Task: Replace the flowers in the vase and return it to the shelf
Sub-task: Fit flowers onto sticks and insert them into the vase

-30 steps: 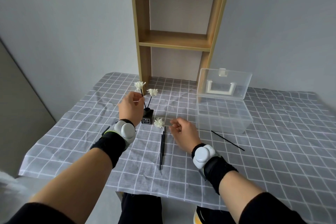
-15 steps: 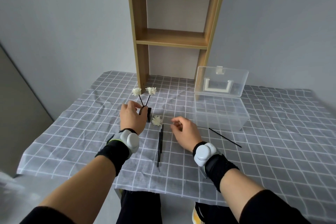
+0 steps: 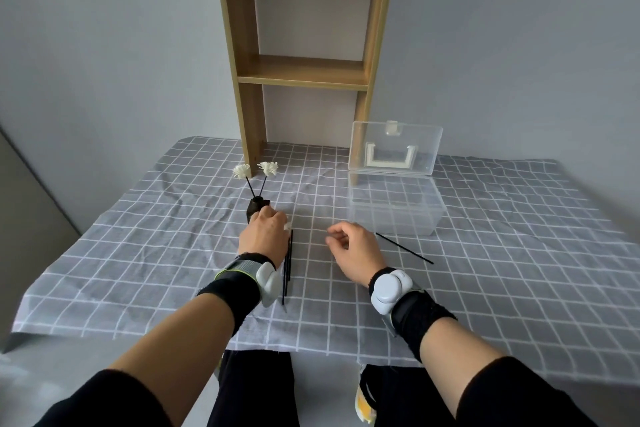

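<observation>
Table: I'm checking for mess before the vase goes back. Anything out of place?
One bare black stick lies askew, apart from the others, in front of the open clear box. The cloth is wrinkled. The vase stands upright; nothing spilled.

My left hand [image 3: 264,234] and right hand [image 3: 356,248] are bare. Each wrist wears a black wristband [image 3: 231,298] carrying a rounded pale-grey pod [image 3: 390,289]; the left strap has a yellow-green edge. Black sleeves [image 3: 104,399] are pushed up my forearms; black trousers [image 3: 256,388] below.
</observation>
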The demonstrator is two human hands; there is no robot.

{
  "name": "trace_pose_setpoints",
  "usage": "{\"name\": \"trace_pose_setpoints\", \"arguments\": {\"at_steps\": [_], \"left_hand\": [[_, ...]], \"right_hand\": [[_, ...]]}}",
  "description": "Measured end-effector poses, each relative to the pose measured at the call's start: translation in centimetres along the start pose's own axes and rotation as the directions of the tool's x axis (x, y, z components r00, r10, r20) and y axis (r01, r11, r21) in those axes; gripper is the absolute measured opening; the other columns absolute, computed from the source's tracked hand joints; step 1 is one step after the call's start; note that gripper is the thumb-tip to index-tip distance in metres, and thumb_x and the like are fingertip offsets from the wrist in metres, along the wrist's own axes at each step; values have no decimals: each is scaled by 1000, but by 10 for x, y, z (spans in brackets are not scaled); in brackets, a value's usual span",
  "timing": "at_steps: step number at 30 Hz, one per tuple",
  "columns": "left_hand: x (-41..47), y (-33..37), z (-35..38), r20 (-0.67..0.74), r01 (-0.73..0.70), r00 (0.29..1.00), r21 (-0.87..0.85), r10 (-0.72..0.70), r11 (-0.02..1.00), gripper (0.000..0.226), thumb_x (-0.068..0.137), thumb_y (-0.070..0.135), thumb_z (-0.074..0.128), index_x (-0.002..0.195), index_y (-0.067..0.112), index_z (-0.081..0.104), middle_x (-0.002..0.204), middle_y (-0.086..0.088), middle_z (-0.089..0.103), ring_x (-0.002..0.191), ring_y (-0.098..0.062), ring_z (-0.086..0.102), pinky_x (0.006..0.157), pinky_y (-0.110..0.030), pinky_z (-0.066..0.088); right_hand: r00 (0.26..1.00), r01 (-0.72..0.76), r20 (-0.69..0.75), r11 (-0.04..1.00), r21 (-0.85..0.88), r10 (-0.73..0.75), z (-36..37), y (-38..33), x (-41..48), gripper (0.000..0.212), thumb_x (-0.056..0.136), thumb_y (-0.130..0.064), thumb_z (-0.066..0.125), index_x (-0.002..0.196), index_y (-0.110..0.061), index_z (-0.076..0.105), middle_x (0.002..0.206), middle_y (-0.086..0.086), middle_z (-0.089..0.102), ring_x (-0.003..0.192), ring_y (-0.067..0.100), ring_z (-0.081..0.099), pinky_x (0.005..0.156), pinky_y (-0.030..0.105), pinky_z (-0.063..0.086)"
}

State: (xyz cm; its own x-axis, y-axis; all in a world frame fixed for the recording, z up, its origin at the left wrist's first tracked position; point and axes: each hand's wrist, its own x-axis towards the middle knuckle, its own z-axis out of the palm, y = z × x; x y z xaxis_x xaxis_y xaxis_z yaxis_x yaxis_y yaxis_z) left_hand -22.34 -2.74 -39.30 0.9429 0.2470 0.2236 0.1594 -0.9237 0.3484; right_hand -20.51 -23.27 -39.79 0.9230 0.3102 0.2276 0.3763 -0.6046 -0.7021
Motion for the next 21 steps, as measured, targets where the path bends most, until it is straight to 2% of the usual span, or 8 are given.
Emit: {"name": "trace_pose_setpoints", "arguments": {"at_steps": [3, 7, 10, 13, 15, 18, 20, 21], "left_hand": [[2, 4, 0, -23, 13, 1000, -46, -14, 999, 18, 98, 19, 55, 109, 12, 68, 116, -8, 58, 108, -32, 59, 71, -45, 56], [-1, 19, -5, -130, -40, 991, -136, 22, 990, 15, 97, 18, 55, 102, 9, 66, 110, -11, 58, 92, -33, 62, 64, -36, 47], [-4, 36, -8, -187, -119, 980, -237, 75, 964, 11, 95, 15, 59, 101, 8, 64, 109, -11, 59, 80, -29, 61, 67, -35, 49], [-6, 54, -3, -118, -77, 993, -445, 26, 892, 7, 94, 19, 62, 97, 13, 63, 106, -4, 62, 81, -20, 61, 74, -34, 52], [-9, 66, 6, 7, 34, 999, -616, -38, 787, 8, 94, 25, 63, 94, 17, 63, 103, 2, 68, 82, -16, 69, 76, -38, 58], [-15, 78, 20, 215, 243, 970, -868, -114, 432, 11, 94, 20, 67, 93, 9, 64, 101, -6, 71, 82, -21, 76, 81, -41, 62], [-18, 83, 27, 315, 338, 940, -915, -132, 220, 7, 94, 11, 66, 91, 5, 63, 97, -14, 72, 87, -30, 76, 84, -44, 62], [-20, 85, 30, 348, 366, 929, -917, -130, 160, 6, 95, 8, 65, 90, 5, 63, 94, -16, 73, 89, -32, 76, 85, -44, 61]], "right_hand": [[999, -25, -36, 998, -57, 23, -17, 12, -7, 15, 93, -21, 66, 105, -13, 71, 102, 1, 69, 84, 10, 65, 80, 23, 53], [995, -76, -80, 989, -126, 66, -39, 29, -14, 11, 92, -19, 67, 99, -13, 72, 100, 4, 68, 84, 16, 67, 84, 35, 55], [987, -120, -126, 972, -202, 96, -55, 41, -19, 11, 92, -20, 66, 98, -13, 73, 101, 6, 67, 90, 24, 66, 85, 39, 54], [969, -197, -206, 934, -298, 139, -68, 53, -22, 16, 92, -25, 64, 98, -13, 74, 105, 8, 66, 94, 29, 65, 85, 41, 52], [951, -281, -234, 876, -392, 200, -75, 62, -24, 20, 94, -30, 61, 104, -16, 73, 113, 8, 64, 102, 30, 62, 90, 42, 49], [936, -345, -249, 788, -510, 249, -76, 72, -30, 22, 96, -35, 56, 104, -24, 73, 115, 6, 62, 107, 31, 57, 94, 41, 44], [934, -346, -265, 790, -506, 240, -75, 77, -32, 20, 96, -36, 56, 98, -25, 72, 112, 5, 62, 105, 31, 56, 92, 41, 42], [935, -342, -266, 796, -499, 235, -74, 78, -33, 18, 97, -36, 57, 96, -25, 71, 110, 5, 61, 105, 30, 55, 92, 41, 42]]}}
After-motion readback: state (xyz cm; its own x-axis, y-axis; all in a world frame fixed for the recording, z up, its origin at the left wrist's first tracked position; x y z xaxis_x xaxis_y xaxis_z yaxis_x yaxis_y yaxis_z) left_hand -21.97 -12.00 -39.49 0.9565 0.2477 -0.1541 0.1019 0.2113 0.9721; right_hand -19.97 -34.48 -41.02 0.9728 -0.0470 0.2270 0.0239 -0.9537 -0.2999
